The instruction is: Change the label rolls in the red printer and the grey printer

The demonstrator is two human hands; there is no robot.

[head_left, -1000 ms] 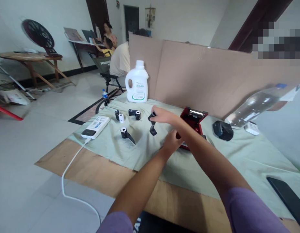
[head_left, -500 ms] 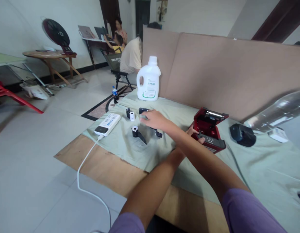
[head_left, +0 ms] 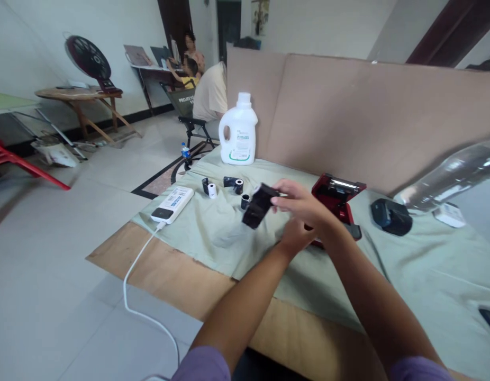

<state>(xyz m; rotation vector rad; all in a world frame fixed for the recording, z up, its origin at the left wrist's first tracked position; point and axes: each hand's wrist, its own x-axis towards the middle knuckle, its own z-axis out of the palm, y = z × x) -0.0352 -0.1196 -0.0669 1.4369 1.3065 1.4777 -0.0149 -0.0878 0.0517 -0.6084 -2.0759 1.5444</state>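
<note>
My right grip (head_left: 301,203) pinches the black roll (head_left: 258,209); weak pressure could drop it. Whether my left grip (head_left: 296,236) is closed, I cannot tell.

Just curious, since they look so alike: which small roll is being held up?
The dark roll gripped by the right hand; the other three rolls rest on the cloth.

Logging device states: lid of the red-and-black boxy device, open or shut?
Open. The lid of the red-and-black boxy device stands raised at its far side, with the red interior showing.
</note>
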